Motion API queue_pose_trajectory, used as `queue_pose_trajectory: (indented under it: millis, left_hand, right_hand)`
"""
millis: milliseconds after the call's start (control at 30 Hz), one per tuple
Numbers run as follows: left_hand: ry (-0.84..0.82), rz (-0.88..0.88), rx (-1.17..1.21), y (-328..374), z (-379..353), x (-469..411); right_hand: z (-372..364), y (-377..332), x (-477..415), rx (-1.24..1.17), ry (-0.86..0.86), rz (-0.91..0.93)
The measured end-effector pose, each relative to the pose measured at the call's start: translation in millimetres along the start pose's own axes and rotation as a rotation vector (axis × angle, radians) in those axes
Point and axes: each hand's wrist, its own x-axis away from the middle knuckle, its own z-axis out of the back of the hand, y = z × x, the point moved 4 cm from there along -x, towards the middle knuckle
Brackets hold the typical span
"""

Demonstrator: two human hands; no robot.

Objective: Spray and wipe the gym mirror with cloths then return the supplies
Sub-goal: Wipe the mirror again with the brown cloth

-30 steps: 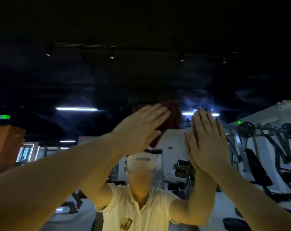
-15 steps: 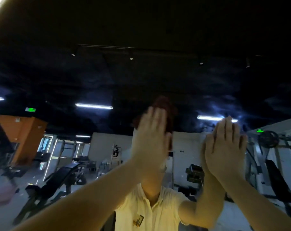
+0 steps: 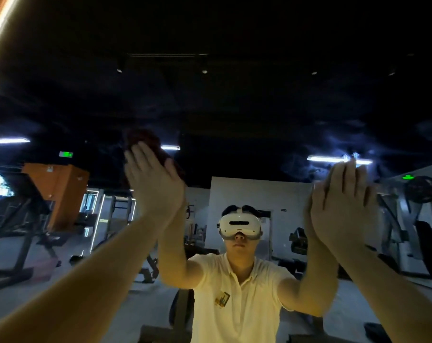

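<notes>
Stage: wiping, mid-task | left hand point(image 3: 153, 185) flat, presses cloth point(image 3: 143, 139) on mirror point(image 3: 234, 95), centre-left | right hand point(image 3: 343, 203) flat, cloth unseen | return pending

Dim, bluish tube-lit scene, wide-angle warped, slightly soft.

The mirror point(image 3: 234, 100) stands upright and fills the view, with hazy bluish streaks on its glass at the right. A dark red cloth point(image 3: 148, 139) lies against the glass left of centre, mostly hidden under the flat left hand point(image 3: 153, 185), with its crumpled top showing
</notes>
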Motion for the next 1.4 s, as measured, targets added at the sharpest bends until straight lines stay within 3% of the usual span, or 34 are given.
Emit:
queue_pose_trajectory:
  millis: [233, 367, 433, 567, 633, 700, 767, 933, 1033, 1100, 1167, 1233, 1400]
  left_hand:
    - [-0.209, -0.606, -0.012, 126.1, -34.8, 135.7]
    - [-0.272, -0.955, -0.144, 109.1, -26.4, 146.3]
    - [-0.268, -0.828, -0.131, 62.1, -15.4, 123.4]
    - [-0.185, -0.254, -0.061, -61.3, 13.5, 89.6]
    - [-0.165, -0.054, -0.061, -70.8, 10.7, 96.3]
    - [-0.119, 0.043, -0.007, -35.9, 4.5, 115.7]
    - [-0.125, -0.064, 0.028, 14.4, -5.0, 147.7]
    - [-0.247, -0.553, 0.022, 112.9, -27.5, 226.7]
    - [-0.320, -0.840, -0.011, 119.4, -30.5, 245.4]
    - [-0.331, -0.919, -0.075, 93.0, -25.2, 240.7]
    - [-0.321, -0.883, -0.127, 49.6, -19.5, 231.6]
    - [-0.305, -0.735, -0.113, -2.6, -6.0, 222.0]
    - [-0.284, -0.124, 0.010, -125.1, 28.2, 213.8]
  right_hand:
    - [11.2, 5.4, 21.5, -0.004, -0.122, 0.112]
    - [29.4, 4.2, 43.7, -0.015, -0.191, 0.167]
    - [39.9, -5.8, 66.8, -0.044, -0.193, 0.215]
    - [45.4, -10.7, 124.9, -0.035, -0.212, 0.296]
    - [42.3, -1.9, 147.4, -0.004, -0.261, 0.289]
    - [38.8, 6.3, 163.7, 0.016, -0.315, 0.298]
    - [38.6, 12.8, 171.0, -0.006, -0.345, 0.323]
    - [51.5, 28.2, 171.2, -0.058, -0.369, 0.380]
    - [50.8, 34.4, 177.5, -0.037, -0.400, 0.375]
    - [47.7, 30.3, 182.4, -0.054, -0.427, 0.321]
    - [46.1, 19.4, 187.9, -0.081, -0.428, 0.231]
    - [47.4, 7.4, 194.7, -0.111, -0.409, 0.161]
    - [51.8, -5.1, 220.1, -0.136, -0.383, 0.145]
